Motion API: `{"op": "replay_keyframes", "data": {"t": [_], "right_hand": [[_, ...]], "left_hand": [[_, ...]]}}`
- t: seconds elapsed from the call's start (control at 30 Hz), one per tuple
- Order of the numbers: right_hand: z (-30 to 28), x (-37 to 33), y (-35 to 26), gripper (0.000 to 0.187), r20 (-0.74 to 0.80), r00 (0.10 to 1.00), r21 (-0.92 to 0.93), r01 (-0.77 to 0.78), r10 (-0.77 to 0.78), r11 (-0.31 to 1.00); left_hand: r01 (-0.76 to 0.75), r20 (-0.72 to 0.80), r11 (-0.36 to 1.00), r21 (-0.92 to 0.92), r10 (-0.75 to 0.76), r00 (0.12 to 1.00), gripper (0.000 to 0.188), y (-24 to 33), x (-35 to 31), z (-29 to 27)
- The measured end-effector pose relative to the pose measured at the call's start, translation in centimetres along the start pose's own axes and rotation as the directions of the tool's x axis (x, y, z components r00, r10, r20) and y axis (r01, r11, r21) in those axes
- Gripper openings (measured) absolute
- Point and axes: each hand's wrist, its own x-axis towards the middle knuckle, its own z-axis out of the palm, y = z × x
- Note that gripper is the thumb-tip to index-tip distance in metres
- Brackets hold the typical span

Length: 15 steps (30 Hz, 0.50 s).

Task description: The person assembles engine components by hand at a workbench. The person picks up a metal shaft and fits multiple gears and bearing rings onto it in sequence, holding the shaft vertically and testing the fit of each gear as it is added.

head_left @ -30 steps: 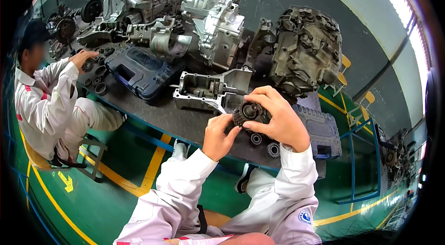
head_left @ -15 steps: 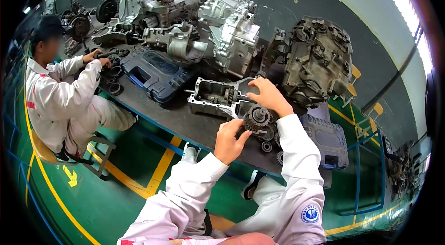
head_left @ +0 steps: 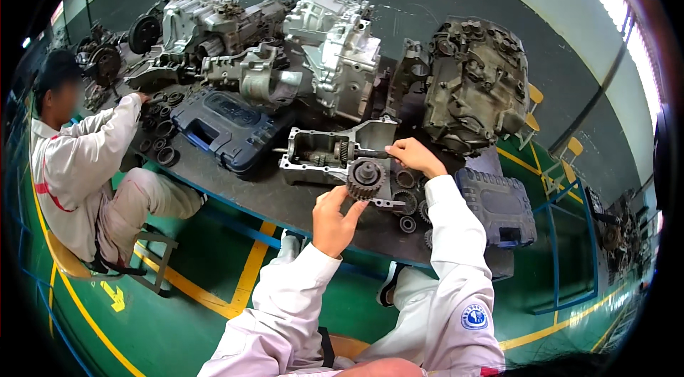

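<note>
My left hand [head_left: 333, 223] is closed on a gear [head_left: 367, 179] with a short shaft standing up from it, held in front of an open gearbox housing [head_left: 303, 174]. My right hand [head_left: 419, 157] reaches over the housing's right part. Its thumb and forefinger pinch the right end of a gear shaft [head_left: 370, 153] that lies in the housing. Toothed gears on that shaft show inside the housing's cavity. Right of the held gear, several loose gears and a small bearing ring [head_left: 407, 224] lie on the table [head_left: 285, 199].
A dark tool case [head_left: 226, 127] lies left of the housing, another case [head_left: 495, 206] to the right. Large transmission units [head_left: 335, 49] and a dirty gearbox [head_left: 476, 85] stand behind. At the left, a seated co-worker [head_left: 89, 156] reaches toward metal rings [head_left: 166, 156] on the table.
My right hand has left the held gear's side and closed on the shaft end. My left hand has tilted the gear and brought it slightly left. The view has shifted a little.
</note>
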Motion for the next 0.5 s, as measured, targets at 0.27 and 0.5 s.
{"op": "replay_keyframes", "data": {"t": [0.27, 0.5], "right_hand": [[1.2, -1.7, 0.9, 0.039, 0.076, 0.991, 0.425, -0.135, 0.113, 0.895], [3.2, -0.8, -4.0, 0.042, -0.207, 0.978, 0.393, 0.097, -0.015, 0.914]], "left_hand": [[-0.066, -0.065, 0.996, -0.06, 0.062, 0.996, 0.021, -0.3, 0.5, 0.5], [-0.037, -0.03, 0.999, 0.038, 0.038, 0.999, 0.02, 0.3, 0.0, -0.3]]}}
